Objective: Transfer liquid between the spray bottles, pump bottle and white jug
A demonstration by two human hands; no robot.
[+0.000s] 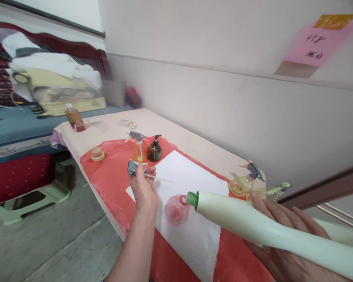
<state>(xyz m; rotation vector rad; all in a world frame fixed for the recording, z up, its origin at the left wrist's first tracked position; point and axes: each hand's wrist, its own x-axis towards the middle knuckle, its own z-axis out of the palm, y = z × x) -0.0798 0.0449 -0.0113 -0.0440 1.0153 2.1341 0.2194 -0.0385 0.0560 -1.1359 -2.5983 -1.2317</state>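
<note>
My left hand (144, 192) is closed around a grey trigger spray head (131, 167), its thin clear dip tube pointing right over the white cloth (194, 239). On that cloth lies a round, see-through pink bottle (175, 212), its uncapped neck tilted toward the upper right. My right hand (284, 216) grips a pale green watering can by its long spout (244, 219). The spout's end, with a darker green inner piece (192, 199), hangs close beside the bottle's mouth in view; whether they touch I cannot tell.
A yellow spray bottle (140, 150) and a dark pump bottle (154, 152) stand behind the cloth. Another yellow spray bottle (241, 185) is at right by the wall. A small lidded jar (98, 154) sits on the red sheet (113, 188); a red-brown bottle (75, 119) stands farther back.
</note>
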